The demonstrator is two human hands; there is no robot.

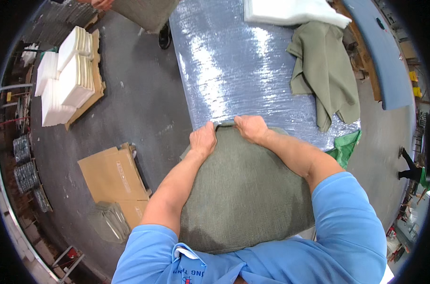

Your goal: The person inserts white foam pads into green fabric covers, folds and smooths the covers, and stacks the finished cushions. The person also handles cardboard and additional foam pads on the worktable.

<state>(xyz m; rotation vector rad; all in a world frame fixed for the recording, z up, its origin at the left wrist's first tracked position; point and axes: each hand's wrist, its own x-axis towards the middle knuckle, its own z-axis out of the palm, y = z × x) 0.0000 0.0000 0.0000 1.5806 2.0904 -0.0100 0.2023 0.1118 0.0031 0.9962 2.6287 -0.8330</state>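
both hands, left hand [203,138] and right hand [251,127], clamp the grey-green woven fabric cushion's [243,194] far edge on the plastic-wrapped desk [234,66]; closing that edge likely needs firm pinching.

Bare silver-wrapped table surface [234,61] is lying open just beyond the grey-green cushion [245,194]. Far right, an olive cloth [326,66] and white foam [290,12] are blocking. Left, floor is staying passable between flat cardboard [113,173] and stacked white pads [75,66].
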